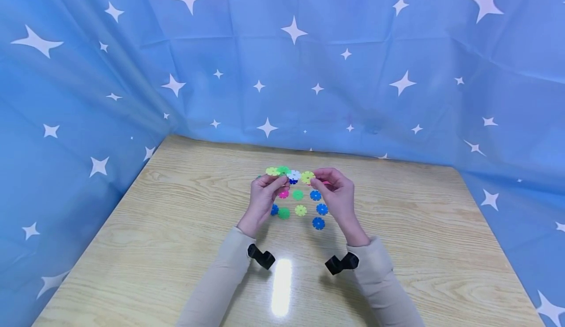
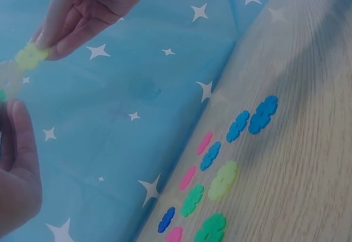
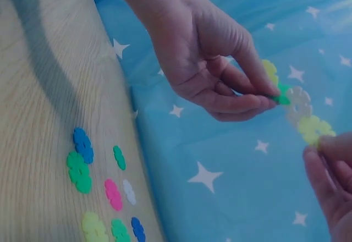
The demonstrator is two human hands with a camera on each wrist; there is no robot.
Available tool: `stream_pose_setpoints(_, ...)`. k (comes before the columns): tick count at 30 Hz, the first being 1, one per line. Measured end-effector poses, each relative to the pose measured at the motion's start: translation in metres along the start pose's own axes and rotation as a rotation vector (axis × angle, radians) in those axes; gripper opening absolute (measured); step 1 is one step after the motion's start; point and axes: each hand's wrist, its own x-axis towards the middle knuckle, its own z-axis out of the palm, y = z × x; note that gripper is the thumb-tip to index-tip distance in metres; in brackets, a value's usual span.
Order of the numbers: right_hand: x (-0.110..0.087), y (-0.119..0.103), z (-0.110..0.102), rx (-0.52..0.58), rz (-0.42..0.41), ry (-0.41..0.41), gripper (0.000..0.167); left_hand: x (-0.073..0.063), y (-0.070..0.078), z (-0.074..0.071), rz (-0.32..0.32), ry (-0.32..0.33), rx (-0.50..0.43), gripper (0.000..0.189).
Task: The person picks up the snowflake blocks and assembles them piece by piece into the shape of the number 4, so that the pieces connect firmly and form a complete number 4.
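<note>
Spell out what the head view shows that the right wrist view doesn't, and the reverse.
Only the head view: three blue discs beside the right hand, and a black device on each wrist.
Only the right wrist view: a loose white disc lying on the table.
Both: the left hand pinching a green disc, the right hand pinching a yellow disc, and the starry blue backdrop.

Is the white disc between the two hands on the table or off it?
Off it: the right wrist view shows the white disc up between left hand and right hand, against the curtain, apart from the tabletop.
</note>
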Motion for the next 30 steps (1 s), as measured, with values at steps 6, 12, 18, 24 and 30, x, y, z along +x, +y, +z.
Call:
stream_pose_setpoints(6, -0.0009, -0.0037, 0.0036, -0.036, -0.04, -0.002, 0.012, -0.0005, 0.0008, 0.0009, 0.0, 0.025, 0.039, 0.037)
stream_pose_setpoints(12, 0.0006, -0.0027, 0.0037, -0.051, -0.067, -0.023, 0.009, -0.0024, 0.0017, 0.0015, 0.013, 0.053, 0.067, 0.035)
stream_pose_setpoints(18, 0.0034, -0.0044, 0.0018, -0.073, -0.086, -0.055, 0.007, -0.0039, 0.0013, 0.0015, 0.06, 0.049, 0.121, 0.03)
stream_pose_setpoints(24, 0.0062, -0.0038, -0.0002, -0.08, -0.094, -0.032, 0.007, -0.0027, 0.001, 0.0024, 0.128, 0.034, 0.226, 0.019)
stream_pose_setpoints(30, 0.0075, -0.0019, -0.0028, -0.082, -0.075, -0.03, 0.008, -0.0031, 0.0017, 0.002, 0.138, 0.027, 0.236, 0.018)
